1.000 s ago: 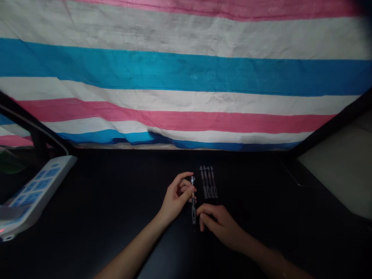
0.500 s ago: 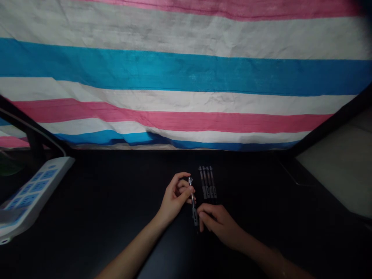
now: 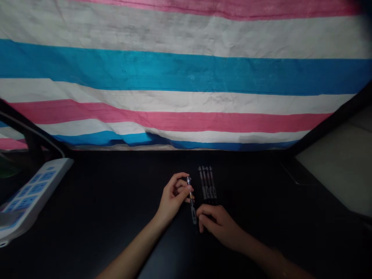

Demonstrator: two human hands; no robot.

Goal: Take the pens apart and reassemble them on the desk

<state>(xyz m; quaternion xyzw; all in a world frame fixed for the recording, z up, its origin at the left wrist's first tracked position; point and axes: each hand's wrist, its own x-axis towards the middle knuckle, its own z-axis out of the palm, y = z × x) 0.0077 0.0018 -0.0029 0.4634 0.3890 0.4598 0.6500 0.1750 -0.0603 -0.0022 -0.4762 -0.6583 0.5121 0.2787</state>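
A slim pen (image 3: 193,213) with a clear upper barrel and a dark slotted lower part is held in my left hand (image 3: 174,197). The thumb and fingers are closed around its upper half, and the index fingertip rests at its top end. The pen slants slightly, its dark end toward me. Just right of that lower end is my right hand (image 3: 216,223), its fingers curled in with nothing visible in them; whether a fingertip touches the pen I cannot tell. Beyond my right hand, several similar pens (image 3: 207,182) lie side by side in a row.
All of this is on a black tabletop (image 3: 116,193). A white power strip (image 3: 35,193) with blue socket faces lies at the left. Behind the table hangs a striped pink, white and blue sheet (image 3: 186,73). Dark frame bars (image 3: 334,116) slant along the sides.
The pen and my left hand have shifted very slightly left, and the pen seems turned a little, with an amber tint showing near the thumb. The right hand has barely moved.
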